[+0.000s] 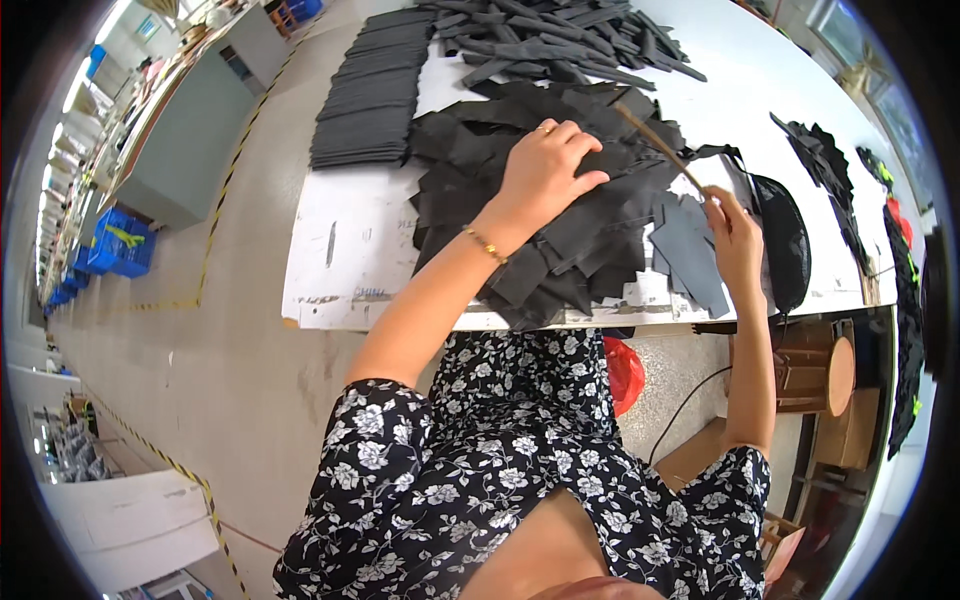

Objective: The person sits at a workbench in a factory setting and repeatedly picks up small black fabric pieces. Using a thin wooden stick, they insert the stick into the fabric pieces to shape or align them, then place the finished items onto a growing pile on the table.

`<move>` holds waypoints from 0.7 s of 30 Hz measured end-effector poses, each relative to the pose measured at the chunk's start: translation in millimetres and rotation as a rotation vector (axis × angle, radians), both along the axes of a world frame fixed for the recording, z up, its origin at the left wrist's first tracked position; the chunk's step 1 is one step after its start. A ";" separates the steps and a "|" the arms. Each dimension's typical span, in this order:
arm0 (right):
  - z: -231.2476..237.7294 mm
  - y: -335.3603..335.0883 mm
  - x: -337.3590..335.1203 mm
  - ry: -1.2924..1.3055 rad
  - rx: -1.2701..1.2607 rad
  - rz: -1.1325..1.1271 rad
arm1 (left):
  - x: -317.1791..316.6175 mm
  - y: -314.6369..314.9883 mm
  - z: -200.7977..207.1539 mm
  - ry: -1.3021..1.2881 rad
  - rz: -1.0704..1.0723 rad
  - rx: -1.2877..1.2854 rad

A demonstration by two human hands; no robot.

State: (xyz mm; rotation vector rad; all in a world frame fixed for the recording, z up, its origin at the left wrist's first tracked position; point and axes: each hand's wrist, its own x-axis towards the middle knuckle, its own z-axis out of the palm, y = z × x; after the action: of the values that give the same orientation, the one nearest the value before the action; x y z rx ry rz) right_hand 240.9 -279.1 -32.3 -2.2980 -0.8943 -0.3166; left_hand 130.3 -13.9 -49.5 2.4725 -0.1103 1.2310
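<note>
My left hand (545, 172) is over a loose heap of flat black fabric pieces (510, 245). Its fingers curve a little, the thumb stands apart from them, and nothing shows in its grasp. A thin brown stick (655, 140) is gripped near its lower end by my right hand (736, 240), at the heap's right side. The stick slants up and left, its far tip above the back of the heap. Dark grey flat pieces (690, 255) lie just left of my right hand, and a black mesh-like item (785, 240) lies to its right.
A neat row of folded black pieces (370, 90) lies at the table's back left. Behind the heap are many black strips (560, 40). More black strips (825, 170) lie at the right on the white table (340, 255). A red bag (622, 375) and a wooden stool (815, 365) are below.
</note>
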 end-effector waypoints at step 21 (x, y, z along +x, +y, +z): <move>19.1 -57.9 1.5 -0.394 -0.065 0.264 | -13.7 1.9 27.1 0.559 -0.279 -0.768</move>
State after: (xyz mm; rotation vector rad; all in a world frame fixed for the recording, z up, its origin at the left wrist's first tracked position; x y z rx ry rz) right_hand 242.4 -337.0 -13.2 -2.1760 -1.4054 -0.6448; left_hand 116.6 -12.0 -22.4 1.9255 0.1395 0.3271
